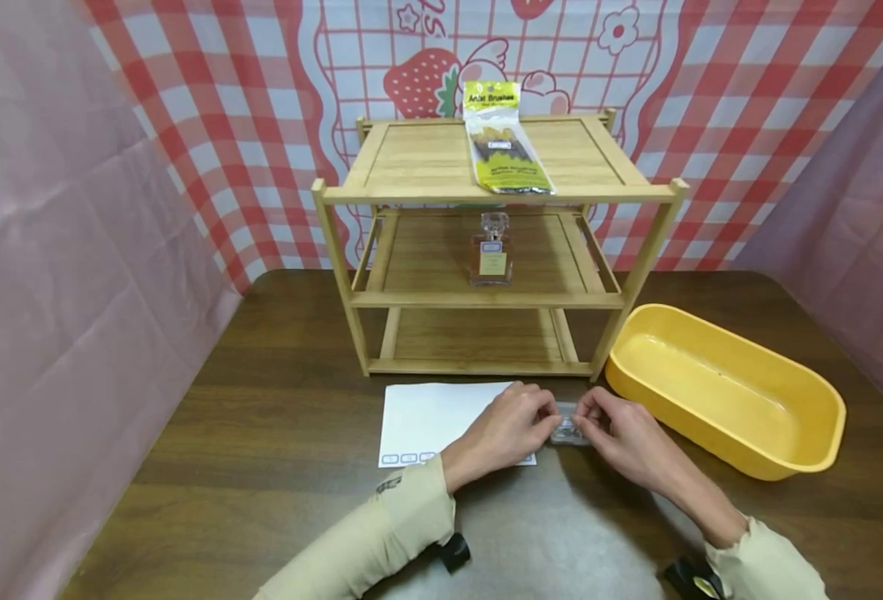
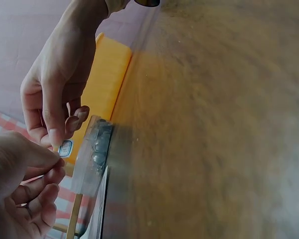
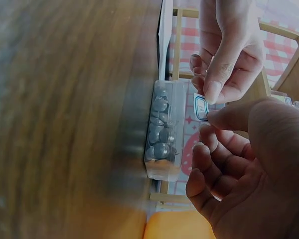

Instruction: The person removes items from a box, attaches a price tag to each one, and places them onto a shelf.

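Observation:
Between both hands is a small white sticker label with a blue border [image 3: 201, 108], pinched at its edges. My left hand [image 1: 515, 423] holds it between thumb and fingertip, and my right hand [image 1: 625, 437] pinches it from the other side. Just below them on the table stands a clear plastic box [image 1: 571, 433] holding several rounded grey metal pieces that look like thumbtacks [image 3: 160, 122]. Partly under the left forearm lies a white sheet [image 1: 426, 417] with a row of blue-bordered labels along its near edge.
A three-tier wooden rack [image 1: 479, 369] stands behind the hands. On its top tier lies a pack of artist brushes [image 1: 503, 150]; a labelled perfume bottle [image 1: 491, 257] stands on the middle tier. To the right is a yellow plastic basin [image 1: 726, 392].

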{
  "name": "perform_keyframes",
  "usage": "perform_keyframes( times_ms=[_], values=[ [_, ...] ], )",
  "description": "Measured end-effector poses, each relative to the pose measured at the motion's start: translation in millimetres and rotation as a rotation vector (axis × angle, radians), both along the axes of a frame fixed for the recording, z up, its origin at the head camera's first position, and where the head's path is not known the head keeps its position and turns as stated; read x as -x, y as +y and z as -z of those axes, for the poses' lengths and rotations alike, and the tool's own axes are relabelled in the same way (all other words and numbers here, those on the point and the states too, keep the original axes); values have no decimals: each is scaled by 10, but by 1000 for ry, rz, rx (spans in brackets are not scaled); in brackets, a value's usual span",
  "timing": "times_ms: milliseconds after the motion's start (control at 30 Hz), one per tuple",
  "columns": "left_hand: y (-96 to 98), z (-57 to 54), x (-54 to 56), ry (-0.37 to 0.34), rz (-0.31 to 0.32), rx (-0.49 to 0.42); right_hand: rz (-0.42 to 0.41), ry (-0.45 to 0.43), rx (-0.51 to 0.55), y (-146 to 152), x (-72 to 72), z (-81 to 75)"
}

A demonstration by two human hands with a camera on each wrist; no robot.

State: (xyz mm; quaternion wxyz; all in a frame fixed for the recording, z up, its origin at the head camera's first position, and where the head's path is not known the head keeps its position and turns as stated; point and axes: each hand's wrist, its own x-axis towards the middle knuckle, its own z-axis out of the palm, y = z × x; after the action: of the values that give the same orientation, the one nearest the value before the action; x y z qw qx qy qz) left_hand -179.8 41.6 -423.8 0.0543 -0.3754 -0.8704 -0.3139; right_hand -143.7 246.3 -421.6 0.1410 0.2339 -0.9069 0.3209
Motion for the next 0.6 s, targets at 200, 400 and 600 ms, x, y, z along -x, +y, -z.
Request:
perform_keyframes(
  times_ms=[200, 400, 600],
  values=[
    [44, 13, 18, 3, -5, 7, 9, -2, -17, 24, -2, 3],
    [84, 32, 24, 24, -4, 24, 26, -2, -37, 50, -1, 12],
    [121, 40, 23, 57, -11, 40, 43, -2, -55, 76, 15, 34]
  ],
)
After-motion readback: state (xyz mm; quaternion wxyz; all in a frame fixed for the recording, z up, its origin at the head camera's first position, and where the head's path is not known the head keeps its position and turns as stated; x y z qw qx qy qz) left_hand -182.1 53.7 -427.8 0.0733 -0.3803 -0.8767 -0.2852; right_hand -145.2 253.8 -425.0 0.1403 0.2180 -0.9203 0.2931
